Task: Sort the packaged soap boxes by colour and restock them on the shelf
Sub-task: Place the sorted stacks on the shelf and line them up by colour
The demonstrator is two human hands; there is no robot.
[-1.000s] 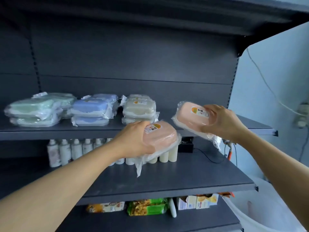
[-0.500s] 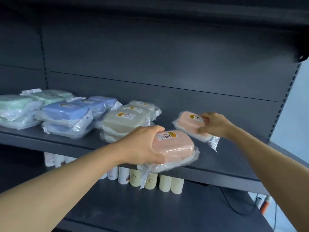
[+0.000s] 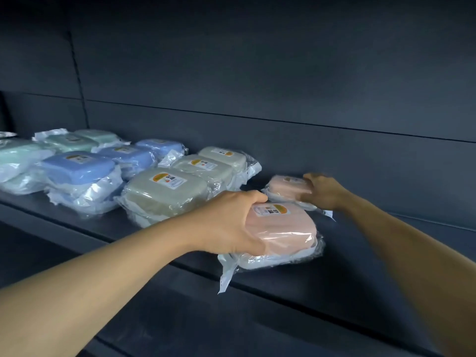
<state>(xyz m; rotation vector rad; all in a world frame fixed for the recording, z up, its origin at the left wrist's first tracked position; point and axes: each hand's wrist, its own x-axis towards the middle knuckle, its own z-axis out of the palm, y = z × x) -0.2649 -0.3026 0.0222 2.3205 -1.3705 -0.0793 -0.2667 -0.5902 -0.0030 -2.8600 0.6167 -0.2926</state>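
Two pink soap boxes in clear wrap rest on the dark shelf (image 3: 360,243) at the right end of the row. My left hand (image 3: 226,222) grips the near pink box (image 3: 283,228) at the shelf's front edge, its wrap tail hanging over the lip. Further back, near the rear panel, my right hand (image 3: 322,191) holds the far pink box (image 3: 286,186). To the left stand grey-beige boxes (image 3: 167,191), then blue boxes (image 3: 77,168), then green boxes (image 3: 18,155), each colour in its own stacked group.
The shelf's dark back panel (image 3: 257,86) rises close behind the boxes. A lower dark shelf (image 3: 180,318) juts out beneath the front edge. Bare shelf surface lies to the right of the pink boxes.
Both hands have carried the pink boxes forward and down onto the shelf. The view has moved closer and higher, so the lower shelves with bottles have dropped out of sight.
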